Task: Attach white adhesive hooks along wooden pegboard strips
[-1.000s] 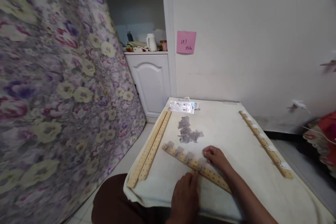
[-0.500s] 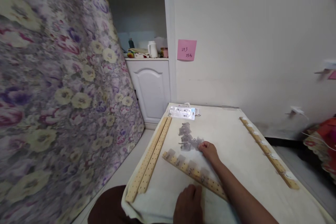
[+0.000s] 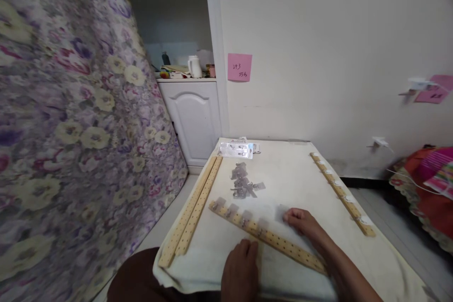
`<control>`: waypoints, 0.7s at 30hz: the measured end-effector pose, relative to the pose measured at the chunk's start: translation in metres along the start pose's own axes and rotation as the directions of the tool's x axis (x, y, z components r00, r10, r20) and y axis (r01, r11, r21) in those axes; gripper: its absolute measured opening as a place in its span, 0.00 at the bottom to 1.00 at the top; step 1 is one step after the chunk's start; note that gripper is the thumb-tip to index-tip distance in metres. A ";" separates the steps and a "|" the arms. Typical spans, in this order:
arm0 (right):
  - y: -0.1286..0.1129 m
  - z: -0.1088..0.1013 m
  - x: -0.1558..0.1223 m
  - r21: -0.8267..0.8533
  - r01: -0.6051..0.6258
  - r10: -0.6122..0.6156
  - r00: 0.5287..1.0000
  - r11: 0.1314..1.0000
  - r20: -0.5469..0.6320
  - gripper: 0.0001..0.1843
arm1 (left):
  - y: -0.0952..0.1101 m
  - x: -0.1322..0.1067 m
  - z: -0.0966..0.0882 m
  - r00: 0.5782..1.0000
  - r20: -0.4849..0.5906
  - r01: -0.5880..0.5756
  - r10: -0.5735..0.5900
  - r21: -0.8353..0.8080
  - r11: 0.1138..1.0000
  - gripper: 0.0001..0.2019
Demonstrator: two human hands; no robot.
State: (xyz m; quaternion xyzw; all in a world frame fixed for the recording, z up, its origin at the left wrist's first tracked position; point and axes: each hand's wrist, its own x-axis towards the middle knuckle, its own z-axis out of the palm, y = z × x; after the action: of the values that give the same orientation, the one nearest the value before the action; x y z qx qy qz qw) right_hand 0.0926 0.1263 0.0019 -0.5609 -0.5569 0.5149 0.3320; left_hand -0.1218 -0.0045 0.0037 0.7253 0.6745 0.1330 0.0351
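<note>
Off the far side of the perforated wooden strip (image 3: 283, 244), my right hand (image 3: 300, 222) pinches a small clear plastic hook (image 3: 281, 212), blurred by motion. Several similar hooks are set along the strip's left half, their clear square plates leaning away from me. My left hand (image 3: 241, 264) rests curled at the strip's near edge, knuckles up; its fingertips are hidden, so I cannot tell what they hold. Beyond the strip lies a pile of clear hooks (image 3: 241, 182) with metal parts, overlapping one another.
Two perforated wooden strips (image 3: 196, 214) lie side by side along the table's left edge. Another strip (image 3: 339, 191) with white round pieces lies on the right. Clear blister packaging (image 3: 233, 150) sits at the far left corner of the cloth-covered table (image 3: 283, 165).
My right hand has drawn back from the pile toward me and the right, carrying one clear hook. My left hand stays by the strip. The view has turned slightly right.
</note>
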 end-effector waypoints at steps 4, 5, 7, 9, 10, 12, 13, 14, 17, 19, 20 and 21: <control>0.009 -0.017 -0.018 0.114 -0.098 0.089 0.993 0.989 0.083 0.19 | 0.002 0.000 -0.004 1.000 0.003 0.008 -0.008 -0.004 1.000 0.20; 0.011 -0.020 -0.020 0.099 -0.109 0.102 0.992 0.989 0.077 0.19 | 0.003 0.000 -0.005 1.000 0.002 0.009 -0.009 -0.004 1.000 0.21; 0.015 -0.024 -0.021 0.048 -0.108 0.105 0.993 0.993 0.058 0.19 | 0.003 0.000 -0.005 1.000 -0.003 0.000 0.000 0.002 1.000 0.21; 0.018 -0.029 -0.020 -0.023 -0.055 0.056 0.998 0.998 0.041 0.19 | 0.003 0.001 -0.005 1.000 -0.012 -0.011 0.011 0.012 1.000 0.22; 0.020 -0.032 -0.019 -0.059 -0.012 0.014 0.999 0.998 0.028 0.19 | 0.003 0.001 -0.005 1.000 -0.018 -0.016 0.016 0.017 1.000 0.22; 0.024 -0.039 -0.017 -0.133 0.073 -0.075 0.997 0.988 -0.012 0.20 | 0.003 0.001 -0.005 0.999 -0.030 -0.017 0.017 0.023 1.000 0.23; 0.026 -0.043 -0.016 -0.165 0.101 -0.110 0.993 0.981 -0.045 0.21 | 0.003 0.002 -0.004 0.999 -0.033 -0.019 0.020 0.023 1.000 0.23; 0.028 -0.047 -0.016 -0.192 0.115 -0.133 0.988 0.975 -0.083 0.20 | 0.002 0.002 -0.004 0.999 -0.034 -0.024 0.025 0.021 0.999 0.24; 0.030 -0.053 -0.015 -0.267 0.103 -0.152 0.974 0.958 -0.168 0.12 | 0.001 0.002 -0.003 0.998 -0.030 -0.049 0.049 0.013 0.999 0.23; 0.029 -0.051 -0.013 -0.323 0.077 -0.144 0.971 0.943 -0.189 0.10 | 0.000 0.002 -0.002 0.998 -0.039 -0.056 0.056 0.016 0.998 0.23; 0.028 -0.049 -0.012 -0.354 0.064 -0.140 0.971 0.933 -0.192 0.10 | 0.000 0.002 -0.002 0.997 -0.047 -0.057 0.058 0.019 0.998 0.23; 0.027 -0.046 -0.011 -0.383 0.057 -0.138 0.972 0.922 -0.189 0.10 | 0.000 0.001 -0.002 0.997 -0.055 -0.060 0.061 0.020 0.998 0.23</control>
State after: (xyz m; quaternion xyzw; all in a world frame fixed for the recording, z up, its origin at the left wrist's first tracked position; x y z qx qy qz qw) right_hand 0.1457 0.1210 -0.0095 -0.6372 -0.6336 0.3186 0.3017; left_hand -0.1219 -0.0038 0.0061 0.7416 0.6543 0.1480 0.0054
